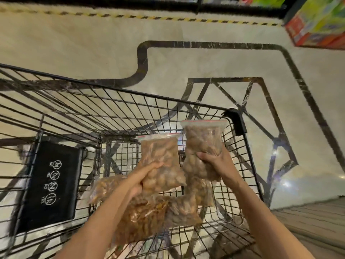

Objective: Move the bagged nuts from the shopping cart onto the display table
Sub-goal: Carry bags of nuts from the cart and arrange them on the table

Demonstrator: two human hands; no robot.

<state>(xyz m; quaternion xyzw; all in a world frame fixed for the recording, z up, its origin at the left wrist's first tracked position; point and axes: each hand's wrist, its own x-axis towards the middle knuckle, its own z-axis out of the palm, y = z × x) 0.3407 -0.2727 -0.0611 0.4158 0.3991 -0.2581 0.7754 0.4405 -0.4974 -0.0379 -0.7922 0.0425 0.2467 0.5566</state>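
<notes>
Head view: the left hand [147,174] grips 1 bag of nuts [160,159] and the right hand [212,159] grips another [203,146], both held above the shopping cart [112,101]. Several more bags [143,217] lie inside. The lift-out is under way; next, carry both to the display table, which is not in view.

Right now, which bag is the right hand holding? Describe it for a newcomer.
Find the wire shopping cart. Above its near right corner, the right hand grips an upright bag of nuts. It stands highest, its red-lined zip top near the cart's black corner guard.
</notes>
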